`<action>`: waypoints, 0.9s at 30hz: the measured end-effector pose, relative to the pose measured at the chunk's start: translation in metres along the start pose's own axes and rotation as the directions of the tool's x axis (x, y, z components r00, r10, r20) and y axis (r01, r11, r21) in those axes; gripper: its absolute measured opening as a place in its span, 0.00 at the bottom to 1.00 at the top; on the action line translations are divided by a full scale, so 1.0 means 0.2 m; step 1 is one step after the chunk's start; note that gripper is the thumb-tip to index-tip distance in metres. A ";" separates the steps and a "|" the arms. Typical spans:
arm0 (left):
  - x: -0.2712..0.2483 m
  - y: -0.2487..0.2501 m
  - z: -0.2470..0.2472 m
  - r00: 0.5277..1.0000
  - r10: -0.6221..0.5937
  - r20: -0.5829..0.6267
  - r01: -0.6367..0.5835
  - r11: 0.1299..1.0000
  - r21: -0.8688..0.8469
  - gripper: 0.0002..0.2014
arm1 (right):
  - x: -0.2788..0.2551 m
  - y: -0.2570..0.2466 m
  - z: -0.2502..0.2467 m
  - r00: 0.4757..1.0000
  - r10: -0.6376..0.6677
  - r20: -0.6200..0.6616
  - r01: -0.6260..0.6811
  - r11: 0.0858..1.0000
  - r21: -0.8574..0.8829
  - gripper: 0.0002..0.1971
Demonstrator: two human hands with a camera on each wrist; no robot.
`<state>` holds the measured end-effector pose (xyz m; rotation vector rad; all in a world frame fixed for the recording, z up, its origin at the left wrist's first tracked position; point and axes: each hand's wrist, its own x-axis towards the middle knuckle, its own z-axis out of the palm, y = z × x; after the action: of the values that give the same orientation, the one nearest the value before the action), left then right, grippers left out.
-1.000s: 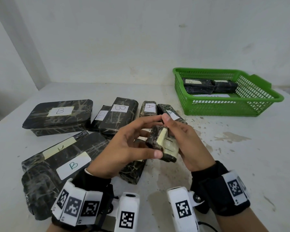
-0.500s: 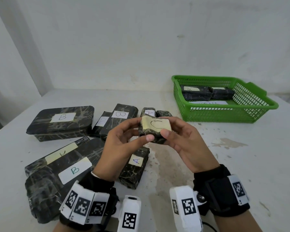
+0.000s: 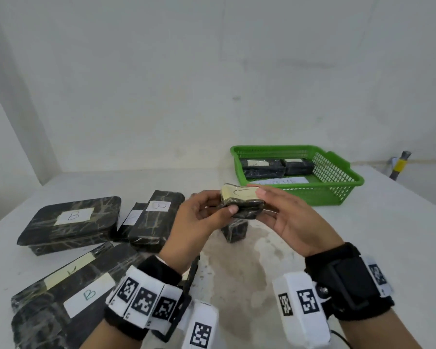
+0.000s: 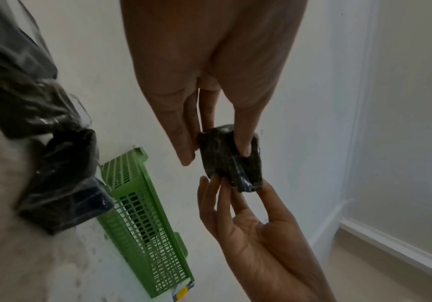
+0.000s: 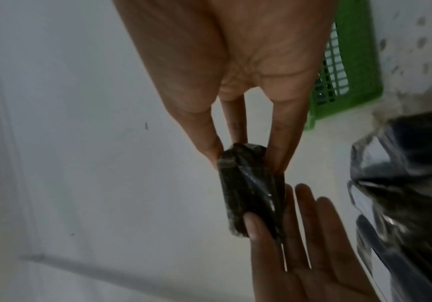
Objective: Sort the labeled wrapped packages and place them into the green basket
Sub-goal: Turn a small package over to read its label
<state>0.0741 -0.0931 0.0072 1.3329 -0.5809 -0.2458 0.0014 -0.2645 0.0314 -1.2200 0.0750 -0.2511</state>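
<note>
A small dark wrapped package (image 3: 240,200) with a cream label marked C is held up between both hands above the table. My left hand (image 3: 225,204) pinches its left end with thumb in front and fingers behind. At the right end, my right hand (image 3: 262,204) has its thumb on the label and its fingers beneath. In the left wrist view the left hand (image 4: 214,155) grips the package (image 4: 231,159). In the right wrist view the right hand (image 5: 248,163) pinches the package (image 5: 250,190). The green basket (image 3: 312,195) stands behind, at the right, holding two dark packages (image 3: 262,168).
Dark wrapped packages lie on the white table at the left: a box labelled B (image 3: 71,222), a narrower B package (image 3: 156,212), and a large B package (image 3: 73,298) at the near left. A small package (image 3: 234,231) sits below the hands. A wall stands behind.
The small package was turned from edge-on to label up, showing the C. Both hands have carried it a little higher and to the right, towards the basket.
</note>
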 end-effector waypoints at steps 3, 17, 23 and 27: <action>0.12 -0.01 0.08 0.992 -0.082 0.097 0.079 0.996 0.037 0.26 | 0.04 -0.12 -0.11 0.999 0.023 -0.048 -0.024 1.000 -0.018 0.17; 0.86 -0.21 0.32 0.925 -0.350 -0.148 0.378 0.888 0.260 0.27 | 0.79 -0.43 -0.57 0.884 0.352 -0.309 -0.417 0.891 -0.177 0.07; 0.95 -0.28 0.26 0.885 -0.448 -0.126 0.465 0.862 0.203 0.35 | 1.09 -0.29 -0.58 0.818 0.453 -0.354 -0.538 0.820 -0.194 0.08; 0.98 -0.28 0.21 0.886 -0.459 -0.068 0.463 0.864 0.198 0.42 | 1.19 -0.16 -0.60 0.782 0.489 -0.388 -0.592 0.778 -0.213 0.07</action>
<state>0.2233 -0.2374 0.0082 1.6705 -0.2645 -0.5761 0.2051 -0.4402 0.0394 -1.4204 0.7729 0.0949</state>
